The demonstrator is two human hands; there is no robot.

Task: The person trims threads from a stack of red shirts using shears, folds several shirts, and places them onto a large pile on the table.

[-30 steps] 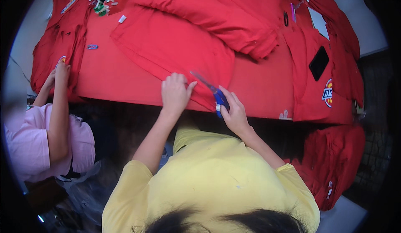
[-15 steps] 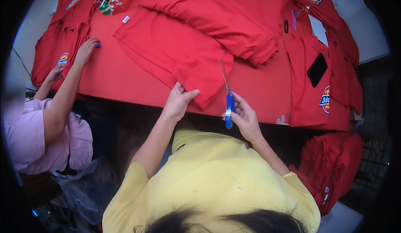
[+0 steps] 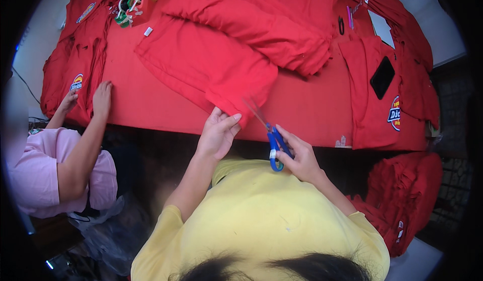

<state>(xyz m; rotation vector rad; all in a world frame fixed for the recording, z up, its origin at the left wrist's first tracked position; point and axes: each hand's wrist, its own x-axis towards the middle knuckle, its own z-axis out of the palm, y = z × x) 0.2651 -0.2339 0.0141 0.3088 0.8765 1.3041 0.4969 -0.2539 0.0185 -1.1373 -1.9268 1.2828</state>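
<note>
At the far left, a co-worker in a pink top has drawn the right hand back toward the near edge, beside red garments with round badges; whether its grip holds anything cannot be told. A red holder with tape rolls stands beyond. Nearer the middle, the person's left hand pinches the front corner of a red cloth, which lies across the tabletop and partly under a thicker red pile. That corner, spread to a point half a second ago, is now gathered toward the thumb. Just right of it, the blue-handled scissors, held in the closed grip of the person's right hand, have swung from upright to lean left, bringing the blades over the cloth's edge; this seems to set up trimming there, though contact is unclear. Farther right, a black phone rests on red fabric.
</note>
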